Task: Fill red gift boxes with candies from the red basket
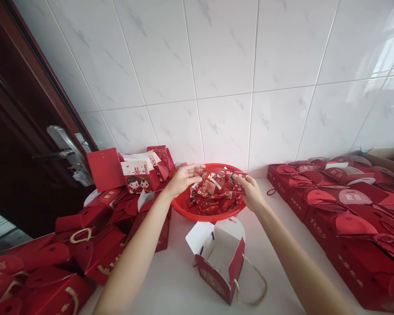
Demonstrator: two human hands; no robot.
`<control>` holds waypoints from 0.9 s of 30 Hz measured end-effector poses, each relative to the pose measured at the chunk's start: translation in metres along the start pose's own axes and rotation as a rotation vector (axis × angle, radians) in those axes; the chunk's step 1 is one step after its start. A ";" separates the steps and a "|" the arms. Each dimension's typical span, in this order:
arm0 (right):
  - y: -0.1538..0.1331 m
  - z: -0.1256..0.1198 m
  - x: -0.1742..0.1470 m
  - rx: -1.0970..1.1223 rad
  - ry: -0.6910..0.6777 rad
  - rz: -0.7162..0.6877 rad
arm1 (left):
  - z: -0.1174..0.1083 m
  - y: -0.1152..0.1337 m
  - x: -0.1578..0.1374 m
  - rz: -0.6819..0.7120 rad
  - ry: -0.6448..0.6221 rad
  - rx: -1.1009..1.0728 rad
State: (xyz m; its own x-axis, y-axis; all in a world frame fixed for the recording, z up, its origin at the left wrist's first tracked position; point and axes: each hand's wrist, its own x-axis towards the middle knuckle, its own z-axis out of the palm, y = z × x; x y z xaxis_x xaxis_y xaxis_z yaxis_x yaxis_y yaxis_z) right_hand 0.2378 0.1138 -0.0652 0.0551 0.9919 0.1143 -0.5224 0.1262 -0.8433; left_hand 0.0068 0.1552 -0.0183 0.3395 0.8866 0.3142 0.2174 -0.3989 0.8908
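White-tiled wall behind; R hand pinches red printed packet over round red plastic basket; L hand, can't tell if holding. Red-and-white card box open, unfilled AFAICT.

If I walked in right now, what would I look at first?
Probably the bright red basket in the middle, heaped with shiny wrapped packets, with the left hand and right hand at either side. Next, maybe the open box just in front of it, white inside, with a rope handle. Then the dark red boxes crowded along the right, and more boxes on the left.
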 end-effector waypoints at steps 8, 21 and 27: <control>-0.008 0.007 -0.009 -0.132 -0.117 0.037 | 0.033 0.025 -0.026 0.110 0.068 0.006; -0.030 0.030 -0.040 -0.283 -0.265 -0.131 | 0.040 0.045 -0.049 0.079 0.022 -0.090; -0.048 0.036 -0.054 -0.428 -0.226 -0.234 | 0.043 0.053 -0.055 0.082 0.029 -0.119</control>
State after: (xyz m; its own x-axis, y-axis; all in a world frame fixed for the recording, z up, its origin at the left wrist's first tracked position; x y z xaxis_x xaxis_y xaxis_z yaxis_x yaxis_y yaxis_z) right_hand 0.2288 0.0532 -0.0118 -0.0805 0.9152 0.3949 -0.1224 0.3841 -0.9151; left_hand 0.0390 0.0751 -0.0031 0.3251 0.8592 0.3951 0.0798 -0.4412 0.8939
